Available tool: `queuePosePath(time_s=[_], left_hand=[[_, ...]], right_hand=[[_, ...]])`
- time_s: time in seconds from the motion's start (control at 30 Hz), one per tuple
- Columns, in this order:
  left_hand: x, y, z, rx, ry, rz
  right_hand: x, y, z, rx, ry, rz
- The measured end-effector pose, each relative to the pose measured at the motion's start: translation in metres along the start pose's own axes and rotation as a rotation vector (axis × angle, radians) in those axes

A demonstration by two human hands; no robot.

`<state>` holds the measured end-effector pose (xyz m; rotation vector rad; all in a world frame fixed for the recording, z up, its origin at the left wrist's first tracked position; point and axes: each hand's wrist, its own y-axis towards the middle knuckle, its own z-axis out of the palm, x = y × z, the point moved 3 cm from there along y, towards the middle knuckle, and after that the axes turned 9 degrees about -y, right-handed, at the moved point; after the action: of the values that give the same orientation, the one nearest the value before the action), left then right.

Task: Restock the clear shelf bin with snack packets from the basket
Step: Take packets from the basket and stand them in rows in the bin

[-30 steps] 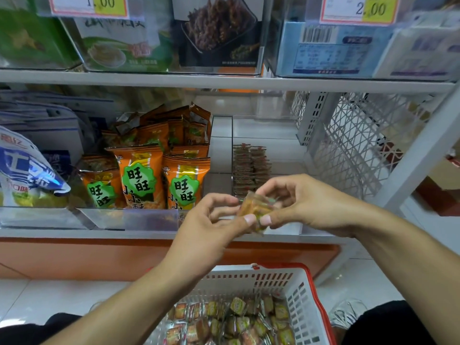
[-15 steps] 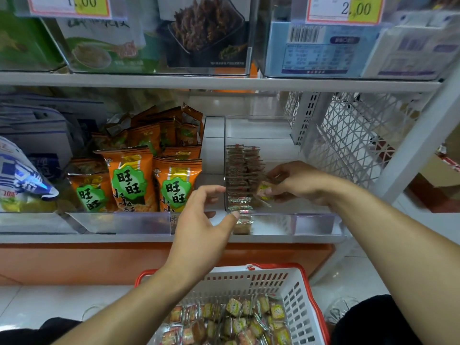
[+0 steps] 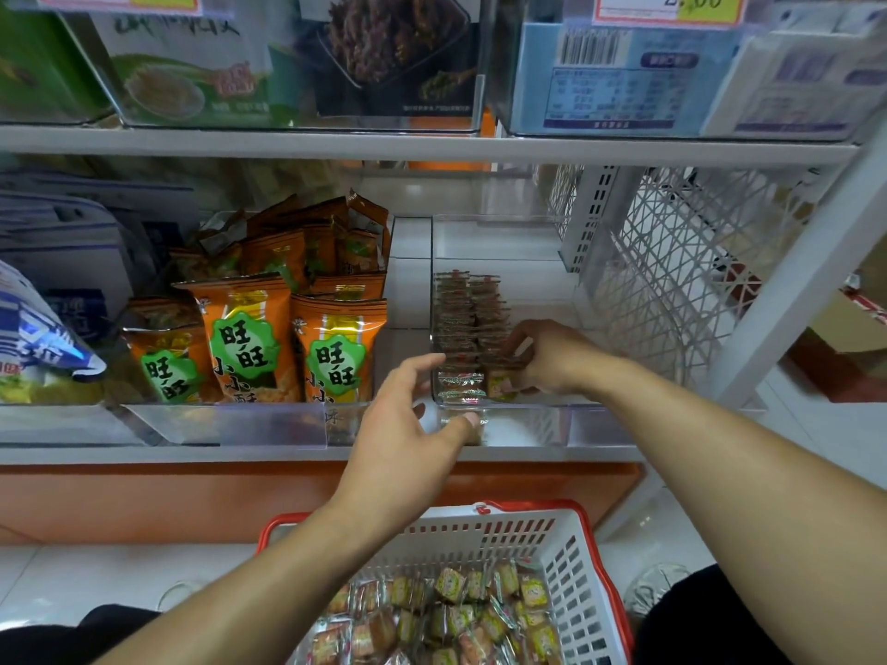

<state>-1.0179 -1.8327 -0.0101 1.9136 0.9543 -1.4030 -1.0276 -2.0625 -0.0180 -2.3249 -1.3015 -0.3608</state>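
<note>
Since the earlier frames, where both hands pinched one small packet together in front of the shelf, the right hand [image 3: 552,357] has carried that snack packet [image 3: 501,383] into the clear shelf bin [image 3: 528,415] and now presses it against the near end of the right-hand row, fingers curled round it, while the left hand has let go. Inside the bin the packets already stacked stand on edge in two rows [image 3: 468,324] running from the front wall back, and the held packet sits at the front of the right row, just behind the bin's front wall. Left of the bin's front corner, the left hand [image 3: 408,439] hovers with fingers spread and relaxed, gripping nothing, its thumb tip close against the bin's front wall; whether it touches, I cannot tell. Left of the bin, orange snack bags [image 3: 249,338] with green labels stand upright in the neighbouring clear bin. Below the bin, a white basket [image 3: 571,568] with a red rim holds a loose heap of small wrapped packets [image 3: 456,611]. Right of the bin, a white lattice panel [image 3: 672,280] closes the shelf end.
</note>
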Motion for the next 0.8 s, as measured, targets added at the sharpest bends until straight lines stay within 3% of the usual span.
queuePosePath(time_s=[0.37,0.57,0.67,0.77,0.8], left_hand=[[0.003,0.000,-0.002,0.034,0.026,0.016],[0.009,-0.010,-0.013,0.036,0.011,0.003],[0.017,-0.020,-0.016,-0.007,-0.002,-0.001],[0.039,-0.033,-0.015,0.018,0.035,-0.033],[0.052,-0.038,-0.012,0.048,0.076,-0.051]], right_hand=[[0.011,-0.002,0.007,0.050,-0.084,0.068],[0.025,-0.016,-0.001,0.086,-0.357,0.058],[0.039,-0.028,-0.025,-0.171,-0.471,-0.027],[0.057,-0.060,-0.036,-0.615,-0.116,-0.328],[0.063,-0.074,-0.027,-0.678,-0.022,-0.479]])
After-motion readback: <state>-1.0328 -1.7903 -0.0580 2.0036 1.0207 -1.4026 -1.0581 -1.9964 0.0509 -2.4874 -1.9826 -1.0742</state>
